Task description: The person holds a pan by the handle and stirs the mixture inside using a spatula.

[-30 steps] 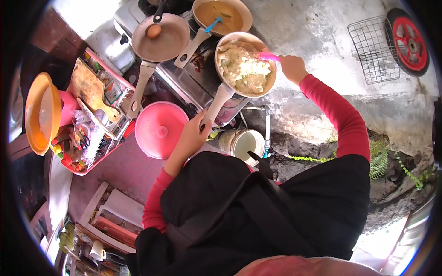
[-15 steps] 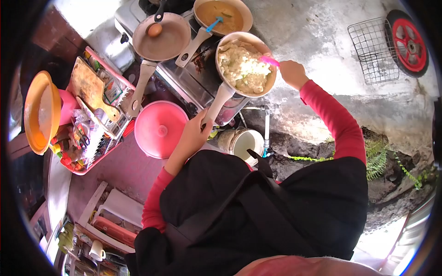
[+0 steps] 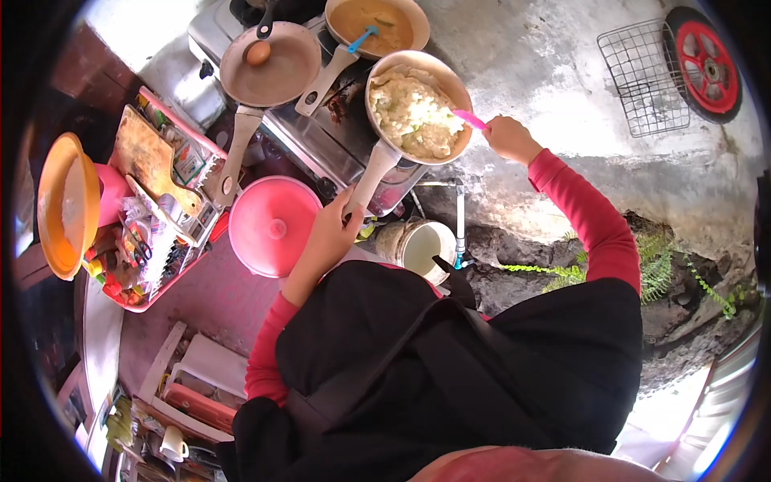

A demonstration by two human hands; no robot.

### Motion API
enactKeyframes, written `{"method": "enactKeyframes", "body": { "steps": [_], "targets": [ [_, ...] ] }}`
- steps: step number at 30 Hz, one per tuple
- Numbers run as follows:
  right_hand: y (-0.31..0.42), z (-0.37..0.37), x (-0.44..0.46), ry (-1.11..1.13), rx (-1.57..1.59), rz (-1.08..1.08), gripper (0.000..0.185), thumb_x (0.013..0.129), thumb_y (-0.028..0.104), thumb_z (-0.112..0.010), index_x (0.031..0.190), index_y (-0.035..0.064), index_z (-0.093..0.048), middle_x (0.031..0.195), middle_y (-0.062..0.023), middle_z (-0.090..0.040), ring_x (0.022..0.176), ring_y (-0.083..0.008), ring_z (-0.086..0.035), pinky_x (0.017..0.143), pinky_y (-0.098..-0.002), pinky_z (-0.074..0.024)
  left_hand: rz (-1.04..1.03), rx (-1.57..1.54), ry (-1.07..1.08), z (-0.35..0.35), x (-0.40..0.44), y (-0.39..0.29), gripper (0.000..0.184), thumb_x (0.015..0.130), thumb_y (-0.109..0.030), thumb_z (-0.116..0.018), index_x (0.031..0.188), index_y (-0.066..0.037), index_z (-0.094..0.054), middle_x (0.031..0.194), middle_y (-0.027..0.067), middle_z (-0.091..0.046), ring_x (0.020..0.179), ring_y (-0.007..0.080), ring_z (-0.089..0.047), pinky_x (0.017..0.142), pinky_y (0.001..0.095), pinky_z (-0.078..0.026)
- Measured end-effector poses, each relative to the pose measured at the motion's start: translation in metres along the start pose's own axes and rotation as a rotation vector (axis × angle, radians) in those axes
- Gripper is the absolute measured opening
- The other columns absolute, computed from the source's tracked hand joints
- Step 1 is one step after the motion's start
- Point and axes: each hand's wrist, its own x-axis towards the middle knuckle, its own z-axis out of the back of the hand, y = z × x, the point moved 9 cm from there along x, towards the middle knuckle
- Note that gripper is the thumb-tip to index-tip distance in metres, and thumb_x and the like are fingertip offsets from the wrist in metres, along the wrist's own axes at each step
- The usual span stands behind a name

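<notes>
My left hand [image 3: 329, 233] is closed around the pale handle of a frying pan [image 3: 464, 90], near the handle's end. Pale, lumpy food with green bits [image 3: 414, 112] fills much of that pan. A pink spatula [image 3: 471, 120] is gripped in my right hand [image 3: 511, 139] at the pan's right side. Its blade reaches over the rim to the edge of the food. Fingers hide most of the spatula's handle.
On the stove [image 3: 309, 149], a second pan [image 3: 273, 80] holds an egg [image 3: 258, 53]. Behind is a pan of orange-brown liquid [image 3: 377, 24] with a blue utensil [image 3: 365, 37]. A pink lid [image 3: 275, 225], dish rack [image 3: 173, 277] and orange basin [image 3: 68, 205] are leftward; a bucket [image 3: 422, 247] stands below.
The whole view has shifted slightly. Relative to the pan, my right hand and the spatula have moved a little outward and toward me. My left hand keeps its hold on the handle.
</notes>
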Motion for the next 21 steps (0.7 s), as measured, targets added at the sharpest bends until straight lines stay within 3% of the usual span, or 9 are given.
{"method": "enactKeyframes", "body": {
  "steps": [3, 4, 5, 10, 14, 16, 17, 20, 21],
  "targets": [
    [0.002, 0.029, -0.002, 0.127, 0.149, -0.013, 0.028, 0.088, 0.024, -0.052, 0.084, 0.0009, -0.067, 0.077, -0.0188, -0.066, 0.073, -0.0355, -0.064, 0.071, -0.0438, -0.0504, -0.052, -0.001, -0.041, 0.004, 0.002, 0.001, 0.042, 0.091, -0.016, -0.054, 0.126, 0.006, -0.048, 0.097, 0.017, -0.064, 0.078, 0.0157, -0.06, 0.07, 0.0293, -0.048],
    [0.002, 0.034, -0.001, 0.148, 0.169, 0.005, 0.029, 0.088, 0.026, -0.052, 0.086, 0.0001, -0.067, 0.076, -0.0192, -0.065, 0.073, -0.0364, -0.064, 0.071, -0.0436, -0.0502, -0.062, -0.012, -0.05, 0.004, 0.002, -0.003, 0.041, 0.09, -0.015, -0.055, 0.125, 0.005, -0.049, 0.094, 0.02, -0.064, 0.076, 0.0207, -0.062, 0.069, 0.031, -0.049],
    [0.004, 0.042, 0.004, -0.001, 0.087, 0.063, 0.028, 0.087, 0.024, -0.051, 0.083, 0.0024, -0.067, 0.077, -0.0183, -0.066, 0.073, -0.0357, -0.064, 0.068, -0.0437, -0.0506, -0.069, -0.025, -0.056, 0.004, 0.001, -0.006, 0.041, 0.089, -0.015, -0.055, 0.124, 0.004, -0.05, 0.09, 0.023, -0.063, 0.074, 0.0257, -0.065, 0.069, 0.0328, -0.049],
    [0.014, 0.024, 0.014, -0.266, -0.186, 0.109, 0.023, 0.084, 0.019, -0.049, 0.077, 0.005, -0.066, 0.077, -0.0178, -0.066, 0.073, -0.0335, -0.066, 0.065, -0.0448, -0.0517, -0.037, -0.027, -0.044, 0.004, 0.0, -0.005, 0.041, 0.089, -0.015, -0.055, 0.125, 0.003, -0.05, 0.092, 0.0226, -0.063, 0.075, 0.0257, -0.065, 0.07, 0.0331, -0.049],
    [-0.006, -0.01, -0.001, -0.079, -0.066, -0.001, 0.024, 0.087, 0.019, -0.048, 0.085, 0.0023, -0.066, 0.077, -0.0171, -0.067, 0.069, -0.0317, -0.066, 0.06, -0.042, -0.0509, -0.049, -0.031, -0.065, 0.004, -0.001, -0.006, 0.04, 0.089, -0.014, -0.055, 0.125, 0.002, -0.05, 0.093, 0.0222, -0.063, 0.076, 0.0257, -0.065, 0.069, 0.0336, -0.049],
    [-0.017, -0.043, -0.004, 0.412, 0.29, -0.089, 0.03, 0.091, 0.029, -0.052, 0.089, 0.0023, -0.066, 0.065, -0.0057, -0.061, 0.048, -0.0173, -0.053, 0.045, -0.0327, -0.0415, -0.067, -0.022, -0.063, 0.004, -0.001, -0.008, 0.04, 0.089, -0.014, -0.055, 0.125, 0.002, -0.05, 0.093, 0.0222, -0.063, 0.076, 0.0262, -0.065, 0.069, 0.0337, -0.049],
    [-0.003, -0.023, -0.031, 0.556, 0.42, -0.347, 0.029, 0.093, 0.029, -0.051, 0.095, 0.0031, -0.065, 0.058, 0.0039, -0.049, 0.042, -0.007, -0.034, 0.04, -0.0246, -0.0291, -0.085, -0.011, -0.076, 0.005, -0.001, -0.009, 0.039, 0.089, -0.013, -0.055, 0.124, 0.003, -0.05, 0.093, 0.0222, -0.063, 0.076, 0.0267, -0.065, 0.069, 0.0338, -0.049],
    [0.007, -0.038, -0.042, 0.86, 0.838, -0.495, 0.028, 0.096, 0.021, -0.044, 0.1, 0.0031, -0.065, 0.055, 0.0058, -0.037, 0.041, -0.0071, -0.022, 0.038, -0.024, -0.0218, -0.101, -0.028, -0.054, 0.003, 0.002, -0.003, 0.039, 0.089, -0.013, -0.054, 0.124, 0.003, -0.05, 0.091, 0.0223, -0.063, 0.076, 0.027, -0.064, 0.068, 0.0338, -0.049],
    [0.013, -0.023, -0.043, 0.834, 0.887, -0.5, 0.028, 0.097, 0.021, -0.044, 0.101, 0.0018, -0.065, 0.053, 0.0066, -0.033, 0.041, -0.005, -0.02, 0.038, -0.0226, -0.0201, -0.107, -0.032, -0.053, 0.003, 0.004, -0.002, 0.039, 0.089, -0.013, -0.054, 0.124, 0.003, -0.05, 0.091, 0.0223, -0.063, 0.076, 0.027, -0.064, 0.068, 0.0338, -0.049]
  ]
}}
